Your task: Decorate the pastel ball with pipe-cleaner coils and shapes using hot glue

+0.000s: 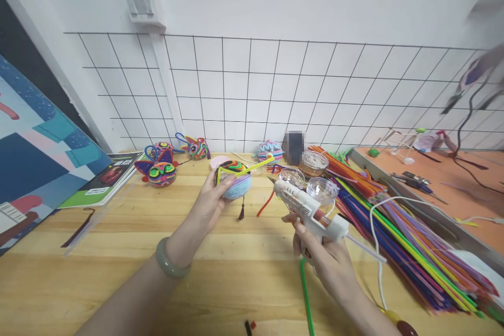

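Note:
My left hand (214, 197) is closed around a round ball (238, 188) covered in light blue, lilac and multicoloured pipe cleaner. A yellow pipe cleaner (255, 166) sticks out from it to the right, curled at its tip. From the ball's underside hangs a small dark tassel (241, 212). In my right hand (323, 257) is a white hot glue gun (305, 206), its nozzle pointing up and left toward the ball but apart from it. A clear glue stick (366, 248) protrudes from the gun's rear. Part of the ball is hidden behind my left fingers.
Bundled coloured pipe cleaners (409, 241) lie on the right beside the white cord (378, 252). Clear plastic domes (322, 190) stand behind the gun. Finished colourful ornaments (162, 172) and a magazine (106, 181) are at the back left. A green pipe cleaner (305, 296) lies in front.

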A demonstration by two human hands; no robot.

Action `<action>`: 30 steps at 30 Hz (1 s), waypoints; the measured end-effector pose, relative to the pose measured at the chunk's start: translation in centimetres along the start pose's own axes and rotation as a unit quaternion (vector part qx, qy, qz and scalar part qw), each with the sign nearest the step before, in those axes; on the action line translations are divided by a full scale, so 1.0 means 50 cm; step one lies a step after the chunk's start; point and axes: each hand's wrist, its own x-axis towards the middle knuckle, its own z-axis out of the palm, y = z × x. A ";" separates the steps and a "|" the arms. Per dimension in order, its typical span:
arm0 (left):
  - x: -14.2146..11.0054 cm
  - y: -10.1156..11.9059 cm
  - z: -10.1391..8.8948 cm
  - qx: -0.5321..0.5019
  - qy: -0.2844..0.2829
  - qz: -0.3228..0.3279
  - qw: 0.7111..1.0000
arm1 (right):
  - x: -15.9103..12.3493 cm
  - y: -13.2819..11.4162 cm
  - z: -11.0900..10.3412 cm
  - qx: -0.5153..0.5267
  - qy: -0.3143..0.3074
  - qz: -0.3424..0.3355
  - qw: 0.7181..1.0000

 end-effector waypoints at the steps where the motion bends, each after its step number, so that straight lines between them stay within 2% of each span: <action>1: 0.003 0.003 -0.003 -0.002 0.008 0.004 1.000 | 0.004 0.004 0.001 -0.016 0.001 -0.007 1.000; 3: 0.008 0.008 -0.010 -0.008 0.029 0.014 0.999 | 0.012 0.015 0.006 -0.054 -0.018 -0.039 0.998; 6: 0.013 0.017 -0.015 -0.016 0.048 0.035 0.998 | 0.018 0.034 0.020 -0.123 -0.103 -0.098 0.982; 10: 0.010 0.024 -0.012 -0.022 0.038 0.049 0.998 | 0.008 0.052 0.041 -0.203 -0.230 -0.063 0.950; 12: 0.006 0.025 -0.009 -0.024 0.034 0.043 0.998 | 0.001 0.054 0.048 -0.222 -0.257 -0.055 0.939; 16: -0.006 0.024 0.002 -0.027 0.001 0.024 0.999 | 0.000 0.047 0.041 -0.248 -0.283 -0.091 0.922; 18: -0.013 0.022 0.009 -0.024 -0.020 0.015 0.999 | 0.006 0.044 0.032 -0.273 -0.259 -0.109 0.920; 20: -0.019 0.017 0.016 -0.017 -0.035 0.000 0.999 | 0.011 0.043 0.023 -0.264 -0.204 -0.122 0.935; 23: -0.031 0.004 0.028 -0.007 -0.057 -0.029 0.998 | 0.012 0.041 0.014 -0.147 -0.101 -0.130 0.975; 25: -0.040 -0.007 0.036 0.004 -0.072 -0.052 0.996 | 0.007 0.035 0.012 -0.044 -0.043 -0.126 0.990; 27: -0.051 -0.017 0.044 0.022 -0.082 -0.079 0.993 | 0.001 0.024 0.011 0.042 -0.001 -0.115 0.992; 30: -0.067 -0.029 0.057 0.040 -0.093 -0.108 0.989 | -0.007 0.009 0.011 0.121 0.028 -0.102 0.987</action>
